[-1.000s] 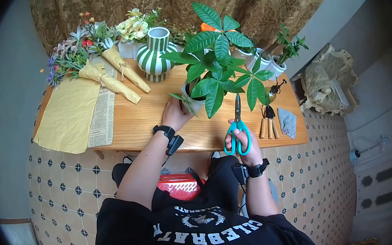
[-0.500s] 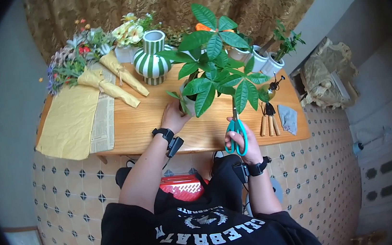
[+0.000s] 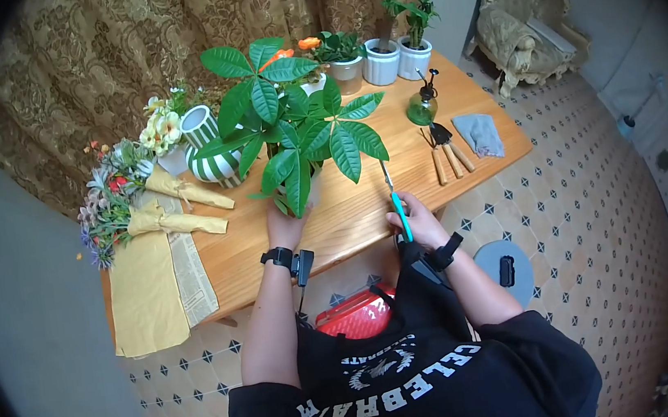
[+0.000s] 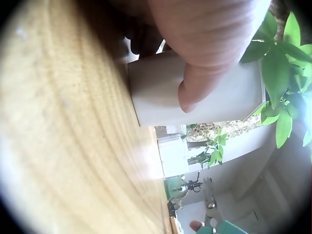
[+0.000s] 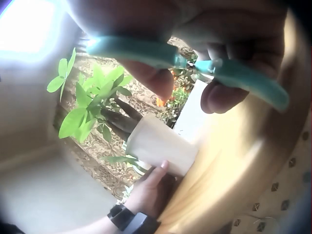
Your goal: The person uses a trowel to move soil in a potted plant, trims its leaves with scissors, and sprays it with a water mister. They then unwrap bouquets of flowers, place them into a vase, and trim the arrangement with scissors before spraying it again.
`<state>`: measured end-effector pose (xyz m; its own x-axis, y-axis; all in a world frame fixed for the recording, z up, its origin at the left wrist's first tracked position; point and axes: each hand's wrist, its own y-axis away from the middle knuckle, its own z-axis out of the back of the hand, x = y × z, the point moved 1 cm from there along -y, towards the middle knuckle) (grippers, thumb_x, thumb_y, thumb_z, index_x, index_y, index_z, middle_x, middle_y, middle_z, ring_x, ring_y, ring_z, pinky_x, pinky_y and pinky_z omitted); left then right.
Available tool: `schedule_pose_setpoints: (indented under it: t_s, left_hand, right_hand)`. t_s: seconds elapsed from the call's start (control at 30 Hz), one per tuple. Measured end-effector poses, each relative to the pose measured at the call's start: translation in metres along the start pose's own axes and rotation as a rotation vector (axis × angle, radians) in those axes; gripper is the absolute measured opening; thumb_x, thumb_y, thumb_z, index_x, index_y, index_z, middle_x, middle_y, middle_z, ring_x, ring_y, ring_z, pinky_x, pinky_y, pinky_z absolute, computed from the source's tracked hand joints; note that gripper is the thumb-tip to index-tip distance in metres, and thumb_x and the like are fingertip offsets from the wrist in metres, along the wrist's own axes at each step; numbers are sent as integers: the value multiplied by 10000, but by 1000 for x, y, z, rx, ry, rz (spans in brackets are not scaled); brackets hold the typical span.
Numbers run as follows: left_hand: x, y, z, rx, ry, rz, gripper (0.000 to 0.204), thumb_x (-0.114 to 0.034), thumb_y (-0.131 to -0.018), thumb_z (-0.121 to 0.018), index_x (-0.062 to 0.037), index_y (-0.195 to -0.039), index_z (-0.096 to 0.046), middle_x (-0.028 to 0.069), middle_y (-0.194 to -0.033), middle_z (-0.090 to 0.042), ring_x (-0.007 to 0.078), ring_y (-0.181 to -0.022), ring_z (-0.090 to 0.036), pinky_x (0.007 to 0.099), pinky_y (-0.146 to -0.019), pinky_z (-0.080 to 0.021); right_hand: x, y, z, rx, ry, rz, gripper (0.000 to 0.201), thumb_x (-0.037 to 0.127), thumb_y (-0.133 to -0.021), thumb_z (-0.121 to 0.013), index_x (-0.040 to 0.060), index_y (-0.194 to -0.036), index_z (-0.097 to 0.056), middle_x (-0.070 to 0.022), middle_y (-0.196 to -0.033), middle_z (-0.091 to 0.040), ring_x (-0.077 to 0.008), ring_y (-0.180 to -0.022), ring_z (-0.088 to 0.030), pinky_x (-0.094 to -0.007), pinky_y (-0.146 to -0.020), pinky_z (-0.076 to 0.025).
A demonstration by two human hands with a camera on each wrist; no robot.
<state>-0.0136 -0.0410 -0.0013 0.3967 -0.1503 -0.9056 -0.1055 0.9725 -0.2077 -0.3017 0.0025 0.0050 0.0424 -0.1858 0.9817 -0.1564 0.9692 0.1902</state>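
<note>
Moved: scissors (image 3: 403, 217), turned from broadside to edge-on in my head view. Potted plant (image 3: 264, 101): upright, left of the scissors on the surface (image 3: 351, 216); long axis vertical. White pot (image 4: 156, 95): smooth, stiff, probably slippery, perhaps breakable; likely weighty, foliage soft; best held low round the wall. Left grip (image 3: 287, 229): curled on that wall, thumb pressed flat. Right grip (image 3: 422, 221): fingers curled about teal handles; scissors presumably light, rigid, tips pointing far, slightly left.
</note>
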Motion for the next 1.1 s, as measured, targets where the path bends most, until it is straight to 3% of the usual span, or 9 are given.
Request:
schedule_pose_setpoints:
  t_s: [0.1, 0.2, 0.33, 0.5, 0.6, 0.77, 0.9, 1.0, 1.1]
  left_hand:
    - [16, -3, -4, -24, -24, -29, 512, -150, -747, -747, 5, -1158, -484, 155, -1032, -638, 293, -951, -623, 377, -833, -489]
    - [12, -2, -5, -4, -33, 5, 461, -158, -762, -751, 27, -1113, -516, 150, -992, -649, 269, -914, -629, 367, -810, -492]
    - [-3, 3, -3, 17, -94, 38, 376, -165, -787, -746, 74, -1029, -585, 167, -1013, -658, 257, -917, -628, 357, -811, -485]
    - [0, 1, -2, 10, -120, 45, 383, -181, -795, -738, 76, -1035, -586, 168, -1015, -658, 263, -916, -628, 354, -818, -481]
    - [14, -1, -6, -43, -64, -35, 342, -163, -747, -775, 3, -960, -565, 79, -809, -611, 210, -739, -587, 347, -708, -486]
    - [12, -1, -5, -53, -101, -43, 360, -163, -743, -780, 4, -972, -558, 75, -801, -608, 206, -732, -586, 342, -703, -486]
    - [10, 0, -5, -47, -108, -40, 357, -163, -742, -782, 1, -970, -561, 69, -796, -604, 204, -729, -585, 339, -698, -482]
    - [20, -2, -5, -14, -122, -60, 362, -161, -741, -783, -6, -982, -562, 70, -803, -605, 208, -734, -587, 343, -703, -482]
    - [6, 1, -2, 22, -134, 45, 426, -237, -791, -746, 73, -1041, -593, 173, -1009, -661, 272, -908, -631, 366, -806, -484]
  right_hand:
    - [3, 3, 2, -29, 8, -8, 527, 136, -869, -670, 32, -1303, -391, -26, -750, -562, -108, -643, -557, -245, -575, -463]
    - [1, -7, 11, -128, 317, 97, 584, 240, -798, -736, 43, -1273, -457, -108, -816, -618, -208, -762, -625, -328, -705, -508]
    - [18, -20, 17, -245, 503, 129, 563, 329, -786, -703, 51, -1235, -508, -243, -1005, -644, -385, -968, -622, -410, -815, -494]
    - [31, -18, 26, -236, 692, 150, 448, 296, -800, -652, 79, -1183, -571, -217, -972, -661, -375, -922, -635, -425, -798, -499]
    - [28, -19, 31, -252, 777, 134, 416, 264, -805, -616, 75, -1172, -566, -223, -952, -659, -385, -899, -635, -442, -784, -498]
    - [37, -23, 36, -383, 917, 134, 407, 221, -799, -590, 38, -1155, -517, -242, -923, -652, -398, -866, -634, -470, -760, -494]
    - [39, -47, 47, -478, 1018, 256, 365, 158, -787, -611, 34, -1116, -512, -232, -806, -640, -395, -770, -627, -508, -708, -477]
    - [28, -64, 55, -496, 1112, 435, 339, 125, -777, -617, 42, -1095, -531, -208, -733, -634, -377, -710, -618, -480, -688, -465]
    - [30, -66, 49, -528, 1107, 498, 319, 111, -763, -618, 32, -1063, -544, -200, -710, -634, -360, -689, -616, -449, -684, -461]
